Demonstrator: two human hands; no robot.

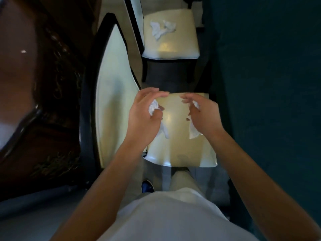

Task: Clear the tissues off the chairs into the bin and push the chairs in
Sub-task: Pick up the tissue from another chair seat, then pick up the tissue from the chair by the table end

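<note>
Reaching down over the near chair (182,150), both hands are at work above its cream seat. The left hand (145,117) has its thumb and lower fingers curled round a crumpled white tissue (153,107), with a tail of the paper hanging out below the palm toward the seat; its upper fingers arch forward, loosely bent over the seat's far edge. The right hand (203,117) mirrors it on the other side, fingers curled inward, and a second tissue (194,132) shows both above the knuckles and below the heel of the hand, so that hand grips paper too. The two hands sit near each other, apart, with bare glossy seat between them.

Up ahead, the far chair (172,49) stands in line with the near one, its seat also cream with a dark frame. More tissues (162,29) lie crumpled on it, toward the back of the cushion, nothing touching them.

The near chair's backrest (112,94) rises on the left, pale padding in a dark curved frame. Further left is a dark, glossy table (43,101) with an ornate edge. A dark teal wall (269,84) fills the right side. Below the arms, a white shirt (173,220) and one blue shoe (147,186) show over the pale floor. No bin in view.
</note>
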